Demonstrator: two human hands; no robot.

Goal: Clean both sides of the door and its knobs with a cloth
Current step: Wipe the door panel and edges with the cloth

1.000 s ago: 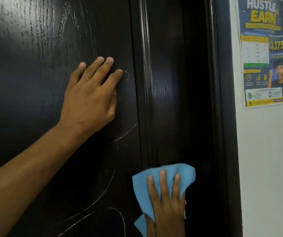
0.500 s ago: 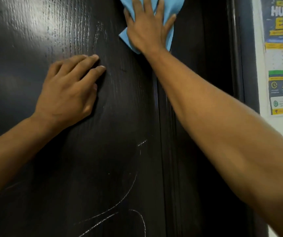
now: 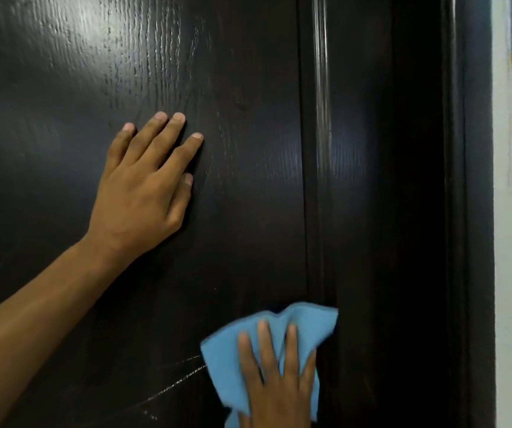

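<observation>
Right hand point(image 3: 274, 375) flat, fingers spread, pressing cloth point(image 3: 267, 350) on door point(image 3: 248, 211) near lower edge; left hand point(image 3: 143, 193) spread, bracing; risk: cloth bunches, skips scratch point(image 3: 177, 381).

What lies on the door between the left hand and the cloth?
In the head view, only bare dark door separates the left hand from the cloth; pale scratch lines sit lower, left of the cloth.

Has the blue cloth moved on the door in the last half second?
Yes. The blue cloth, pressed under the right hand, has gone down the door: it was above the left hand, and now lies below it by the white scratches.
</observation>
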